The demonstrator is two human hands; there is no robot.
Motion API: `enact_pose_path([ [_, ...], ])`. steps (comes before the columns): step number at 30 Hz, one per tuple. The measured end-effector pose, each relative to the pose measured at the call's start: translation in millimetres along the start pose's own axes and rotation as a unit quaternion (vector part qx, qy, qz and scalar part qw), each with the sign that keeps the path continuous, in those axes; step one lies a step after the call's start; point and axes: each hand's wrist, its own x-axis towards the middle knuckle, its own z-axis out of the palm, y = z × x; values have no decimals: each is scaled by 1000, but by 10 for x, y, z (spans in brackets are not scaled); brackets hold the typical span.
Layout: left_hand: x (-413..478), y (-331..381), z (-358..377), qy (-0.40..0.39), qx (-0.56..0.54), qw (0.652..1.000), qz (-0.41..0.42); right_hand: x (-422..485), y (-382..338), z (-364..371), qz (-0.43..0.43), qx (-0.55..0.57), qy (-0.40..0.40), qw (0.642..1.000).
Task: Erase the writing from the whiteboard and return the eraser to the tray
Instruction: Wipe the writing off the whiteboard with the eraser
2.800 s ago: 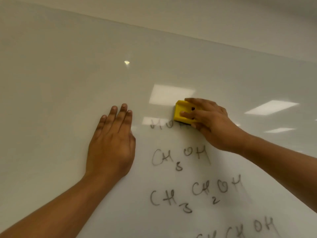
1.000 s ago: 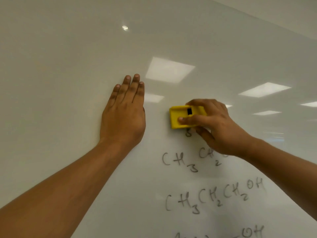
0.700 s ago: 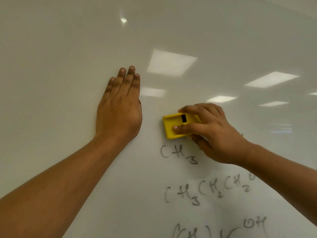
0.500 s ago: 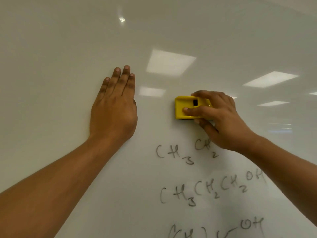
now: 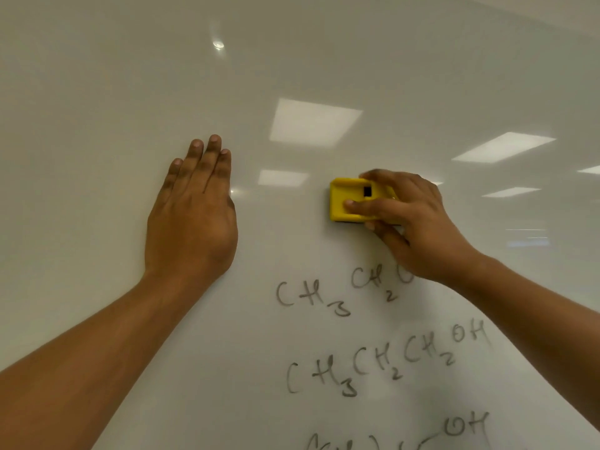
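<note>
A glossy whiteboard point(image 5: 97, 92) fills the view. My right hand point(image 5: 418, 228) grips a yellow eraser point(image 5: 344, 203) and presses it flat on the board, just above the top line of black writing point(image 5: 324, 293). Two more lines of chemical formulas point(image 5: 383, 362) run below it, and the lowest one is cut off by the frame's bottom edge. My left hand point(image 5: 191, 216) rests flat on the board to the left of the eraser, fingers together and pointing up. The tray is out of view.
Ceiling light panels reflect on the board point(image 5: 311, 125) at the upper right. A strip of wall point(image 5: 552, 8) shows above the board's top edge at the top right corner.
The upper lines of writing have been wiped away under the eraser. My right hand has swept the eraser down, then back up and to the right. My left hand stays flat on the board.
</note>
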Motion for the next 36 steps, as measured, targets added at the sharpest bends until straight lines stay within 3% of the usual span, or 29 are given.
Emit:
enact_pose_path([
  [8, -165, 60, 27, 9, 13, 1000, -2, -171, -337, 202, -80, -20, -17, 996],
  [13, -710, 73, 52, -23, 46, 997, 49, -77, -528, 220, -31, -12, -5, 999],
  [19, -817, 46, 36, -27, 49, 997, 56, -299, -1065, 392, -103, -20, -70, 992],
  [24, -860, 35, 46, -27, 64, 996, 52, -560, -933, 368, -148, -21, -62, 987],
  [30, -870, 27, 41, -27, 57, 997, 54, -453, -997, 428, -119, -17, -11, 993],
  [36, -878, 39, 42, -25, 51, 997, 47, -1021, -842, 389, -145, -40, -43, 988],
])
